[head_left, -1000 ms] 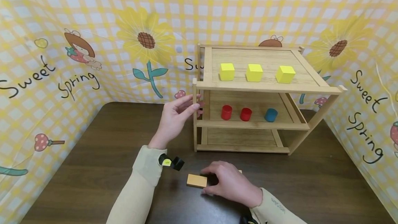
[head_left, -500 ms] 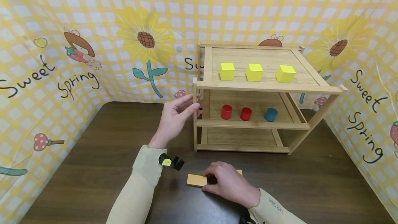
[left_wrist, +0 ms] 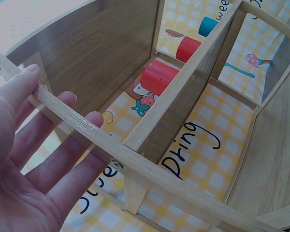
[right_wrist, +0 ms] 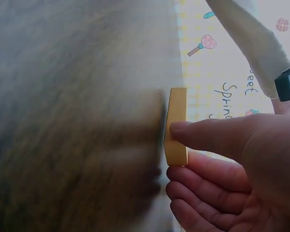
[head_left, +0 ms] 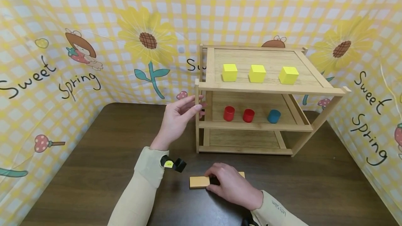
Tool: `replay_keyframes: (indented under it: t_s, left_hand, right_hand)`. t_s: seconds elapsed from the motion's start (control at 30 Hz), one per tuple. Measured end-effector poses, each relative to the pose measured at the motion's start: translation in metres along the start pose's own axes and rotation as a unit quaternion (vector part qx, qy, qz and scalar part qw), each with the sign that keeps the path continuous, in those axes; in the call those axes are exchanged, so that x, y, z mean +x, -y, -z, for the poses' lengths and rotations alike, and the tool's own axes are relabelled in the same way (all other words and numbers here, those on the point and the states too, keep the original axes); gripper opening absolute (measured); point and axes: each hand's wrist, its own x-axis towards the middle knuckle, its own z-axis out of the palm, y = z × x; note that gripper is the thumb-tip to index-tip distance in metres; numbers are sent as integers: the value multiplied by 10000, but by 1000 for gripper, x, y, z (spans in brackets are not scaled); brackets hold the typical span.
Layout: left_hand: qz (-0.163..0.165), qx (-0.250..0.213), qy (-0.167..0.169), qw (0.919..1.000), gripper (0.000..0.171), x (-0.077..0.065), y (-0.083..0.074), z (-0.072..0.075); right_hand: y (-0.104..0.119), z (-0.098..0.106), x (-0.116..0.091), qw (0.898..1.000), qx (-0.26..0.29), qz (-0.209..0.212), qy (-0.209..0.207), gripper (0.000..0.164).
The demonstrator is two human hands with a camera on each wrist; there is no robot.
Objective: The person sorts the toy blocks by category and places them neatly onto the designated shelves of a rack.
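A small three-tier wooden shelf (head_left: 251,125) stands on the table. My left hand (head_left: 176,116) holds its left front post, thumb on the near side and fingers behind; in the left wrist view the thumb (left_wrist: 26,79) lies against the wood. Down on the table in front, my right hand (head_left: 233,187) pinches an orange-yellow rectangular wooden block (head_left: 199,182) by its right end. In the right wrist view the thumb presses one face of that block (right_wrist: 177,104), which is low over the tabletop. A second light wooden block (head_left: 242,174) is mostly hidden behind the right hand.
Three yellow cubes (head_left: 257,74) sit in a row on the top tier. Two red cylinders (head_left: 229,113) and a blue cylinder (head_left: 274,116) stand on the middle tier. Checkered cloth (head_left: 106,16) hangs around the back and sides of the dark table (head_left: 94,170).
My right thumb and fingers have drawn in onto the end of the block, which has turned slightly and lies straighter. The left hand has kept its place on the post.
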Motion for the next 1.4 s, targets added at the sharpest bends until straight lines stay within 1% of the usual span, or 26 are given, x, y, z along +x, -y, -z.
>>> replay_keyframes:
  t_s: [0.17, 0.33, 0.53, 0.8, 1.07, 1.2, 1.4]
  left_hand:
    - [23, 224, -29, 9997, 32, -1, 0, 0]
    - [26, 252, -36, 9997, 32, -1, 1, 1]
    - [46, 232, -58, 9997, 32, -1, 2, 1]
    - [43, 227, -48, 9997, 31, -1, 2, 1]
    - [29, 27, -6, 10000, 30, 1, 2, 1]
    - [114, 24, -46, 9999, 32, 0, 0, 0]
    - [250, 125, -124, 9995, 35, -1, -1, 0]
  right_hand:
    - [1, 3, -3, 9998, -46, 53, -201, 24]
    - [1, 11, -6, 9990, -22, 81, -439, 26]
    - [-2, 20, -7, 9987, 73, -74, -498, 26]
    - [-7, 31, -10, 9972, 167, -222, -699, 26]
    - [-18, 44, -12, 9944, 194, -370, -967, 27]
    - [-25, 48, -13, 9928, 268, -370, -1105, 28]
    - [-34, 50, -15, 9917, 360, -598, -1081, 28]
